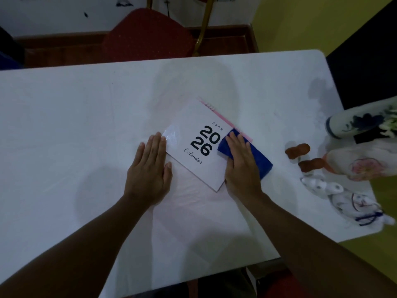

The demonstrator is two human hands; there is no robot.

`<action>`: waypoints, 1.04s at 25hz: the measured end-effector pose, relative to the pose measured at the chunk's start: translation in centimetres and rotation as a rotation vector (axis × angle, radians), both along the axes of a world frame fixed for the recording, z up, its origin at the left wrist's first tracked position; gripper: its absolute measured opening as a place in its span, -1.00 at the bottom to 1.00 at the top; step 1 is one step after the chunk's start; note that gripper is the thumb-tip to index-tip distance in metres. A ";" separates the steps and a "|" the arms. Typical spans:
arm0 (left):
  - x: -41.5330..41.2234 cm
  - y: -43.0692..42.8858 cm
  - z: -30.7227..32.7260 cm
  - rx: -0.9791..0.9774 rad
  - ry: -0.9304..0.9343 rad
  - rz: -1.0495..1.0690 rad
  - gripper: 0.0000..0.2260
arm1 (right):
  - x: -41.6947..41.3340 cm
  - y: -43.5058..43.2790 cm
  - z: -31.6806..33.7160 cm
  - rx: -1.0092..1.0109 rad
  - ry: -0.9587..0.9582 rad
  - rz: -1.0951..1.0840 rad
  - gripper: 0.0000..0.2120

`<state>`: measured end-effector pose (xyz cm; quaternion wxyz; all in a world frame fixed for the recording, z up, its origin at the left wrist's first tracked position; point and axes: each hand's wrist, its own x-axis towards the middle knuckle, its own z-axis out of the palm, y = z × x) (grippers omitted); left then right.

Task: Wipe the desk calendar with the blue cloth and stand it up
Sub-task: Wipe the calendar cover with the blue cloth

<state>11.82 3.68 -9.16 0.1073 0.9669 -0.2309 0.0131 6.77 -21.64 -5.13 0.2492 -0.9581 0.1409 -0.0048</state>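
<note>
The white desk calendar (193, 130) lies flat on the white table (75, 125), turned at an angle, with "2026 Calendar" on its cover and a pink spiral edge at its far right side. My right hand (241, 166) presses the folded blue cloth (261, 160) flat onto the calendar's right part, covering part of the printed year. My left hand (150, 168) rests flat on the table with its fingers spread a little, its fingertips touching the calendar's left corner. Part of the cloth is hidden under my right hand.
At the table's right edge lie two brown figurines (297, 150), a blue-and-white vase (361, 123) on its side, a pale floral ceramic piece (363, 164) and a white figurine with blue cord (352, 201). A red chair (148, 33) stands beyond the far edge.
</note>
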 end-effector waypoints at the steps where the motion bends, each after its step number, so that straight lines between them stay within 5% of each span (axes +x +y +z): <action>1: 0.0 0.0 0.1 0.008 0.000 0.003 -0.40 | 0.3 0.6 0.0 0.005 0.014 -0.045 -0.48; 11: 0.0 0.0 0.0 0.044 0.043 0.013 -0.39 | 12.0 4.9 -0.3 0.035 0.014 0.302 -0.40; 19: 0.0 0.1 0.0 0.066 0.071 0.009 -0.39 | -2.7 2.5 0.2 -0.026 -0.004 0.664 -0.35; 26: 0.0 0.0 0.0 0.041 0.015 0.006 -0.39 | 1.0 -0.6 0.1 0.077 0.077 0.078 -0.22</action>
